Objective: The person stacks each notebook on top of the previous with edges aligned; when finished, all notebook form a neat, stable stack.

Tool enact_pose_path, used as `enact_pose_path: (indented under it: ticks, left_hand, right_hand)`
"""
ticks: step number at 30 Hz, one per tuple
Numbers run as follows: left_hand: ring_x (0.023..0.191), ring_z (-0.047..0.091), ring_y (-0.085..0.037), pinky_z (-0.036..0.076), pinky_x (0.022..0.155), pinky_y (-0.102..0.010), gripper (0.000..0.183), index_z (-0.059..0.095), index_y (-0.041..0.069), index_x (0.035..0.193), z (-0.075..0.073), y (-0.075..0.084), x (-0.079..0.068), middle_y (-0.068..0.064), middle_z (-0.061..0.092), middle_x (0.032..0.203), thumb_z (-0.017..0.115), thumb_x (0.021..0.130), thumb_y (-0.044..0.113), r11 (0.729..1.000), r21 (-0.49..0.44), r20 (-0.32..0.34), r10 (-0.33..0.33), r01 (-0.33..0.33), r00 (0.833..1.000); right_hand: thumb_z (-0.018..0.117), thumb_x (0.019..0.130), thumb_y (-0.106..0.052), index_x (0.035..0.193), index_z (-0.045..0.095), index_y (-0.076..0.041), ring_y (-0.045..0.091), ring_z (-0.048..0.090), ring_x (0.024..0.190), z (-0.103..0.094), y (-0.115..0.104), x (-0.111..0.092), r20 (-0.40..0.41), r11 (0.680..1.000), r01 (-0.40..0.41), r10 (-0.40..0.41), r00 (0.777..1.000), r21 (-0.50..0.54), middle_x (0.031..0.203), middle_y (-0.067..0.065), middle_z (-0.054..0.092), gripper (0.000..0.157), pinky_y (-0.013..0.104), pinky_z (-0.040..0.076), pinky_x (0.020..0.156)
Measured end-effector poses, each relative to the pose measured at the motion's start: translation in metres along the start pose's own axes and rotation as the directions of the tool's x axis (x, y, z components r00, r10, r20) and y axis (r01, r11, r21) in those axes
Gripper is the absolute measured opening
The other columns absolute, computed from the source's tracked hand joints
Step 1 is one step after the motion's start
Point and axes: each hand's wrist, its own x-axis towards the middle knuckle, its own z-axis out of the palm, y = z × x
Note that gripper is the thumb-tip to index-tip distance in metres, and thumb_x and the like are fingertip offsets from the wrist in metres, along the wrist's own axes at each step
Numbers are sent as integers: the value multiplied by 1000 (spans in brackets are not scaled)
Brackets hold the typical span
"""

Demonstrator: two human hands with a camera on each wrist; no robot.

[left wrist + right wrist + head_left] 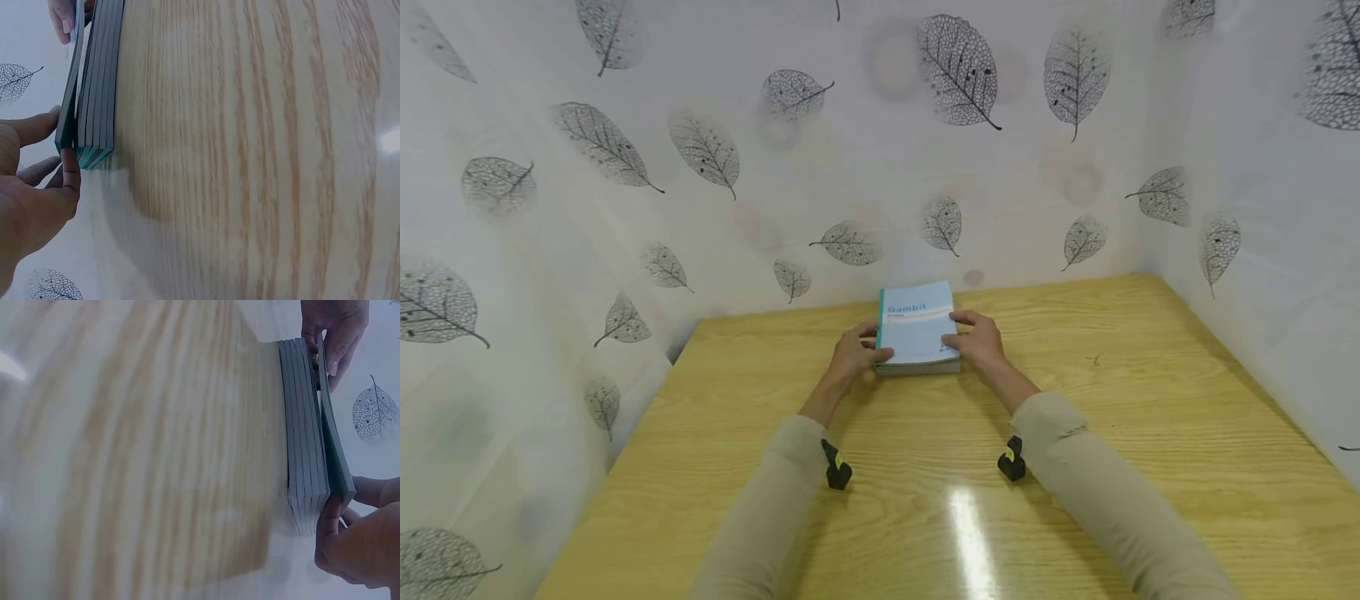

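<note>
A stack of several thin books [100, 87] lies near the back edge of the table, its grey page edges and teal spines seen in the left wrist view. On top is a pale blue and white book [916, 333] with a teal spine and "Gambil" lettering. My left hand [852, 354] pinches this top book at its left side, thumb above and fingers beneath. At the opposite side my right hand [981, 343] grips it the same way. Both wrist views show a narrow gap between the top book, slightly bowed, and the stack [303, 425] below.
The light wood table [917, 450] carries a bright light reflection near its front. A white cloth with dark leaf prints [880, 167] hangs behind the table and along both sides. A black wrist mount [837, 467] sits at the left cuff, and another [1012, 460] at the right.
</note>
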Motion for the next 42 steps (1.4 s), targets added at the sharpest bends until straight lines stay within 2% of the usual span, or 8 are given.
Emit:
enact_pose_path:
  ticks: [11, 23, 30, 37, 42]
  left_hand:
    - [123, 60, -32, 55, 102, -42, 58, 59, 3, 144, 4, -5, -3, -18, 61, 138, 79, 89, 2, 1000, 18, -75, 0, 2, 997]
    - [123, 59, -33, 55, 100, -41, 58, 57, 2, 145, 8, -6, -3, -19, 61, 137, 77, 91, 1, 1000, 6, -87, 0, 0, 996]
    - [125, 57, -34, 54, 102, -43, 59, 56, 2, 146, 10, -5, -6, -19, 59, 140, 77, 91, 1, 1000, -2, -80, -2, 2, 997]
    - [126, 57, -34, 54, 103, -42, 58, 56, 2, 146, 12, -4, -7, -18, 58, 141, 76, 92, 0, 1000, 1, -79, 0, 0, 997]
    - [125, 57, -34, 54, 102, -43, 56, 56, 2, 146, 12, -4, -8, -19, 58, 141, 75, 93, 0, 1000, 3, -74, 9, -9, 997]
  right_hand:
    - [69, 98, 0, 149, 53, -2, 37, 54, 130, 3, 3, -3, -2, 1000, 4, -4, 1000, -8, 156, 16, 46, 53, 45, 55, 100]
    - [70, 97, -1, 145, 57, -1, 35, 55, 126, 3, 0, -4, -21, 998, -12, 11, 1000, -66, 155, 18, 47, 50, 35, 55, 88]
    - [70, 96, -2, 141, 61, -1, 34, 54, 128, 2, 2, -3, -29, 992, -38, 35, 999, -122, 157, 19, 46, 45, 37, 54, 94]
    - [69, 98, -2, 142, 58, -1, 38, 50, 138, 0, 2, -5, -13, 991, -49, 48, 999, -123, 162, 19, 40, 46, 45, 54, 104]
    - [69, 98, -2, 143, 58, -1, 39, 48, 141, -1, 3, -5, -5, 992, -45, 44, 999, -121, 162, 20, 39, 47, 47, 53, 107]
